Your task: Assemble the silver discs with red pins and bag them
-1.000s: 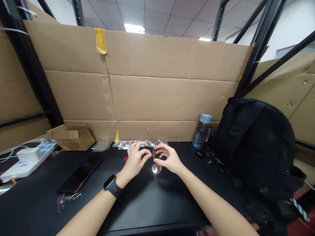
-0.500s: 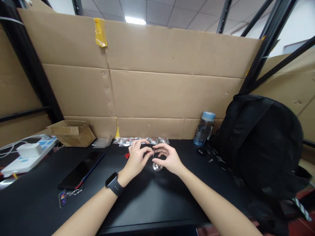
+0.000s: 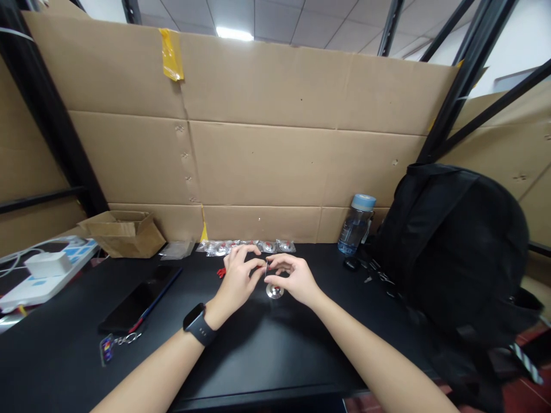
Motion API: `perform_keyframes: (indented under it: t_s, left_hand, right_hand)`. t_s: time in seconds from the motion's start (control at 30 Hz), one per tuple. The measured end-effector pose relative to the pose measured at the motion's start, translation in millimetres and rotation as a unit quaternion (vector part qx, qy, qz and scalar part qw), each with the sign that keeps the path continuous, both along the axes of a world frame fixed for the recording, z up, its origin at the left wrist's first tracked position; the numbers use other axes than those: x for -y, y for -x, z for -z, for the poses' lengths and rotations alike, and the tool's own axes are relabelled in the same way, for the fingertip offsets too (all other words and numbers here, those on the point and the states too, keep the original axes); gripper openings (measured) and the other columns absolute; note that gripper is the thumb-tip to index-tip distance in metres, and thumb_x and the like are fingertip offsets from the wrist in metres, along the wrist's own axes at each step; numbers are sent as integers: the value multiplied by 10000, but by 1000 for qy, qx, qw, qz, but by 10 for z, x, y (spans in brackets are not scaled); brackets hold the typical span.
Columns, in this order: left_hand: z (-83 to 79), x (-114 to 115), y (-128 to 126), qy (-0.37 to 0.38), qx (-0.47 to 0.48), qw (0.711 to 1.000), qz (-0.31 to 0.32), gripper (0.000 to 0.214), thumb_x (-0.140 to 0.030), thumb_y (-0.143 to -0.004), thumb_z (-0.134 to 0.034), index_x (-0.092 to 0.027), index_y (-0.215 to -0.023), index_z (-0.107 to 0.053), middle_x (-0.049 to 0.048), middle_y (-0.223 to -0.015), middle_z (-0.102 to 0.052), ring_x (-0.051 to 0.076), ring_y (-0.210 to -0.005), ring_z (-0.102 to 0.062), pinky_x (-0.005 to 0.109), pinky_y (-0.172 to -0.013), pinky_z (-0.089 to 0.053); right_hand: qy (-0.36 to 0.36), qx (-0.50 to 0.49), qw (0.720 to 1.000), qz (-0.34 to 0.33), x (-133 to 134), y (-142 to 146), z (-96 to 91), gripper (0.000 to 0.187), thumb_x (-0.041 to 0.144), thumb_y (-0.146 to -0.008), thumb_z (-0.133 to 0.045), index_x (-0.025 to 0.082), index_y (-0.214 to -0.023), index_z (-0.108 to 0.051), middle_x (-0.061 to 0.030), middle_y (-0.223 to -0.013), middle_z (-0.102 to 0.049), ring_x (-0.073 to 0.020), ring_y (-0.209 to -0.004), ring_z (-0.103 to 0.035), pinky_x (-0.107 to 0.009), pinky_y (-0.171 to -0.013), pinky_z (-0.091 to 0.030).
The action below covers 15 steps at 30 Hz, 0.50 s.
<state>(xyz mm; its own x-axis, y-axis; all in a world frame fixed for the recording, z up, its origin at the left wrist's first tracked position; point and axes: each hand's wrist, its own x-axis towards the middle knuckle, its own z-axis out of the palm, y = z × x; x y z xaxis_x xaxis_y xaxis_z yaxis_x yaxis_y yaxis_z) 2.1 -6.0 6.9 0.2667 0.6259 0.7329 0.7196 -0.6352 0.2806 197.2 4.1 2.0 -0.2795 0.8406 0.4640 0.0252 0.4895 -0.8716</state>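
Note:
Over the middle of the black table, my left hand (image 3: 240, 275), with a dark watch on its wrist, pinches a thin flat piece (image 3: 266, 268) between thumb and finger. The piece shows edge-on, so its face cannot be made out. From the other side my right hand (image 3: 297, 278) grips it too, fingers curved. Just below the right thumb, a round shiny metal disc (image 3: 274, 292) with a reddish middle sits on the table. Small red pieces (image 3: 221, 272) lie left of my left hand, partly covered by it.
Several clear plastic packets (image 3: 267, 246) line the cardboard wall. On the left are an open cardboard box (image 3: 129, 241), a phone (image 3: 138, 301), a pen, a keyring and a power strip (image 3: 47, 281). A water bottle (image 3: 355, 229), keys and a black backpack (image 3: 456, 246) stand right.
Both hands keep nearly the same pose around the thin piece. The view has shifted slightly, and a little more of the metal disc's reddish middle shows.

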Motion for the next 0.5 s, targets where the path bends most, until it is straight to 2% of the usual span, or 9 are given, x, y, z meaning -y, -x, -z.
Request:
perform_keyframes:
  t_s: [0.07,0.23,0.5]
  left_hand:
    - [9,-9,1,-3,4,1000,-4,147,-270,-936,-601,-258,-879,-737,77,-1146,-601,288,-1162,-472,518,-1002,-369]
    - [22,-25,8,-10,2,1000,-18,129,-296,-935,-622,-268,-890,-739,70,-1156,-593,290,-1165,-479,523,-1019,-344]
    - [18,-22,12,-41,-32,999,-6,113,-279,-923,-644,-265,-870,-743,78,-1121,-604,293,-1173,-476,502,-1004,-357]
  right_hand:
    - [14,-12,1000,-11,-19,-11,-5,331,370,-615,-905,187,-826,-727,-106,-1149,-723,-239,-929,-727,-359,-792,-605]
    - [76,-61,994,-42,-36,-24,-20,271,389,-674,-877,185,-825,-783,-88,-1124,-706,-214,-945,-721,-407,-958,-571]
    - [53,-28,998,-11,-69,-20,52,217,384,-704,-853,186,-765,-790,-84,-1017,-700,-215,-932,-688,-377,-885,-568]
